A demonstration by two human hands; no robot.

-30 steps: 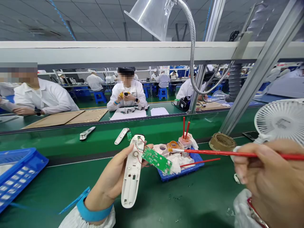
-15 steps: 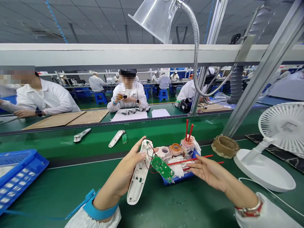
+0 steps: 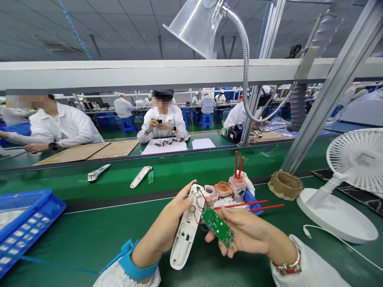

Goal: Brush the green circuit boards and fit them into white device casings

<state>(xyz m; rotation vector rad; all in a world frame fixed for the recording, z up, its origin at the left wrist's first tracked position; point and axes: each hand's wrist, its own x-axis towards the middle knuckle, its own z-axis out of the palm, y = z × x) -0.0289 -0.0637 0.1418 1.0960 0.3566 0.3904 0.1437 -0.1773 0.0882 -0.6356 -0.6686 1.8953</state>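
My left hand (image 3: 172, 217) is closed around a long white plastic housing (image 3: 186, 235), its hollow inside facing up. Thin red and dark wires run from the housing's upper end to a green circuit board (image 3: 218, 225). Beneath and beside that board is my right hand (image 3: 245, 231), fingers curled around its lower part. Just behind my hands, a blue tray (image 3: 253, 201) holds small jars (image 3: 237, 187) and white tissue. Two red sticks stand in one jar, and other red sticks (image 3: 266, 208) lie across the tray.
A blue basket (image 3: 26, 227) stands at the left. The green belt carries another housing with a board (image 3: 141, 177) and a white part (image 3: 98, 173). At right are a tape roll (image 3: 285, 185) and a white fan (image 3: 338, 215). A lamp (image 3: 197, 28) hangs above; people work opposite.
My right hand has moved left from the red sticks to the circuit board and taken hold of it. The held housing has shifted right and slightly down. The parts on the belt have moved left.
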